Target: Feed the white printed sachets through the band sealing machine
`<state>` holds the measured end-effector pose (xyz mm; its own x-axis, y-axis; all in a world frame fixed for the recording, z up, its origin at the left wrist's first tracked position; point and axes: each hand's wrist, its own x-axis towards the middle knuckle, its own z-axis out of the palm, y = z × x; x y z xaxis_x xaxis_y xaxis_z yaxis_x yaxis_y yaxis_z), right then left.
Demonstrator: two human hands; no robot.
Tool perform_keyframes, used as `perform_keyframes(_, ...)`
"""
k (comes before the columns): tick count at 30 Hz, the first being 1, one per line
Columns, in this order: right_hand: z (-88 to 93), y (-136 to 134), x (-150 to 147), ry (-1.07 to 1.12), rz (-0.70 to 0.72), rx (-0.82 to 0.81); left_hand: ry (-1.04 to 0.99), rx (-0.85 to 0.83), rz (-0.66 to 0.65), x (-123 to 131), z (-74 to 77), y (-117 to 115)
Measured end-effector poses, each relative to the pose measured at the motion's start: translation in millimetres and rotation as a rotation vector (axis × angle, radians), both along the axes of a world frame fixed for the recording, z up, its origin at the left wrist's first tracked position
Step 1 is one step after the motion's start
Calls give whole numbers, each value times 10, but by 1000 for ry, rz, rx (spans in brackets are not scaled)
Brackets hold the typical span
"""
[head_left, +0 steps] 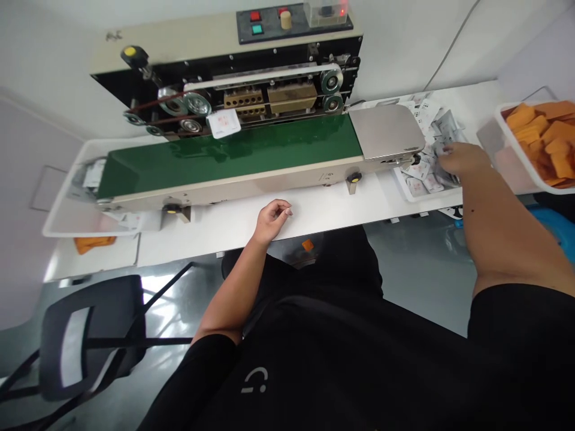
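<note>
My left hand (273, 220) rests on the front edge of the white table, its fingers loosely curled and nothing visible in them. My right hand (465, 158) is at the right-hand tray (409, 190), which is heaped with small white and silver packets (418, 170). Its fingers are bent together on a packet there, though the fingertips are partly hidden. In front of me stands a band sealing machine (179, 42) with a green conveyor belt (269, 146). One white packet (224, 123) hangs at its rollers, over the belt.
A white bin of orange pouches (545, 137) stands at the far right. Under the belt's left end is another white tray (58, 224) with packets, and an orange piece (94, 244) lies in front of it. A black chair (108, 335) stands at lower left.
</note>
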<state>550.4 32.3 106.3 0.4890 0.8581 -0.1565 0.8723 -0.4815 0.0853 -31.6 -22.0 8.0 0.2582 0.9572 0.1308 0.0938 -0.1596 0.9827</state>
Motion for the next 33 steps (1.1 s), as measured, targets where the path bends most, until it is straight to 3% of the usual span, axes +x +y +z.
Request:
perform_keyframes(6, 96, 82, 20, 2, -107, -2, 8, 12, 13, -4, -13, 5)
perform_keyframes(9, 106, 22, 8, 17, -157, 100, 19, 12, 20, -6, -23, 4)
perform_keyframes(14, 120, -148, 68, 164, -277, 607, 39, 16, 22, -4, -15, -4)
perform_keyframes(17, 161, -259, 60, 529, -381, 909, 43, 24, 13, -5, -11, -7)
perform_keyframes(19, 205, -375, -66, 813, -371, 1098, 51, 30, 6, -2, -12, -9)
perform_keyframes(21, 222, -531, -377, 1041, -239, 1255, 72, 46, 1, 7, -9, -16)
perform_keyframes(23, 161, -705, -906, 1206, -55, 1331, 94, 76, -16, 22, 7, -27)
perform_keyframes(24, 92, -790, -1241, 1250, -32, 1321, 102, 96, -32, 30, 20, -33)
perform_keyframes(27, -232, -993, -2343, 1368, 4, 1114, 121, 149, -132, 49, 58, -48)
perform_keyframes(29, -484, -1041, -2974, 1441, 160, 847, 151, 147, -184, 55, 68, -52)
perform_keyframes(31, -707, -997, -3405, 1473, 320, 657, 156, 135, -159, 56, 64, -54)
perform_keyframes(33, -867, -892, -3627, 1433, 433, 559, 158, 134, -88, 57, 54, -57)
